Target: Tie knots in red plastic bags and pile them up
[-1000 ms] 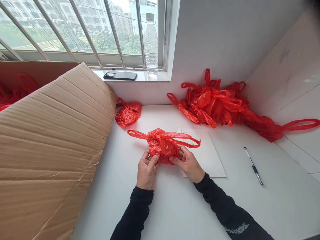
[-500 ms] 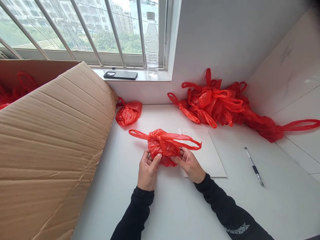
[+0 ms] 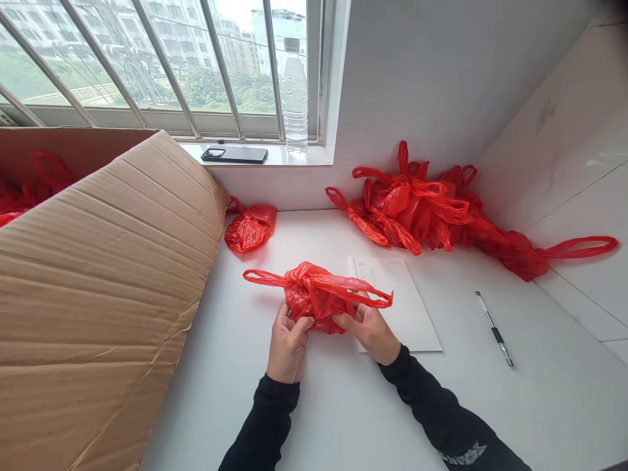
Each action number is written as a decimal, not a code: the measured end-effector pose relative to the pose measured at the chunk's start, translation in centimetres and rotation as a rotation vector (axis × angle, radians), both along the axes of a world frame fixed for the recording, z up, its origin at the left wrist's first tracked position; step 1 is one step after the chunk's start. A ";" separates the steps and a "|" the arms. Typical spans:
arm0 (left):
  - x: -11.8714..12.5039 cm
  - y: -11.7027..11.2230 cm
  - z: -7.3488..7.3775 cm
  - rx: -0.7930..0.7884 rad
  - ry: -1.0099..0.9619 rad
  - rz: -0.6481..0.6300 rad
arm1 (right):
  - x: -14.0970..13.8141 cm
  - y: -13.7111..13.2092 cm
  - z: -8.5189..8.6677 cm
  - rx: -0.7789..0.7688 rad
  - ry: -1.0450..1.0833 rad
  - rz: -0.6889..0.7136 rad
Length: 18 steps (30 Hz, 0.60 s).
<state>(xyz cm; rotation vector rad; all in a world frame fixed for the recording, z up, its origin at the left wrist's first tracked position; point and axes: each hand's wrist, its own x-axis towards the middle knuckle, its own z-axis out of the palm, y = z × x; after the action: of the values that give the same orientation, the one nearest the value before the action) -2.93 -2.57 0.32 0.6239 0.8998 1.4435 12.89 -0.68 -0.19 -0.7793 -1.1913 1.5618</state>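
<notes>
A crumpled red plastic bag (image 3: 316,296) lies bunched into a ball on the white table (image 3: 343,405), its two handles sticking out left and right. My left hand (image 3: 287,343) grips its near left side with fingers curled into the plastic. My right hand (image 3: 371,330) pinches its near right side, just under the right handle. Both sleeves are black.
A large cardboard box (image 3: 98,275) with red bags inside fills the left. A small tied red bag (image 3: 250,229) lies by the box. A pile of loose red bags (image 3: 432,209) sits at the back right. White paper (image 3: 397,301), pen (image 3: 494,327), phone (image 3: 235,154), water bottle (image 3: 295,98).
The bag and both hands keep their grip and stay in the same spot on the table; the camera has tilted a little, shifting everything slightly lower in view.
</notes>
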 end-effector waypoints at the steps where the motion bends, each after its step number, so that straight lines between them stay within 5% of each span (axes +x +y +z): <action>1: 0.0 0.0 0.0 0.001 0.014 -0.012 | 0.0 0.0 0.0 0.000 0.020 0.014; 8: -0.1 -0.1 -0.1 -0.008 0.097 -0.005 | -0.2 0.0 0.0 0.006 -0.014 0.058; 14: -0.1 -0.3 -0.2 0.003 0.108 0.017 | 0.2 -0.2 0.7 0.134 -0.131 -0.037; 18: -0.2 -0.3 0.0 0.021 0.000 -0.029 | 0.1 -0.2 0.4 0.030 0.001 -0.091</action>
<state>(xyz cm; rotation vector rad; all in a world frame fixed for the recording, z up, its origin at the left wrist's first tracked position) -3.14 -2.91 0.30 0.6502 0.8736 1.4278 13.01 -0.92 0.24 -0.8014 -1.1603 1.4670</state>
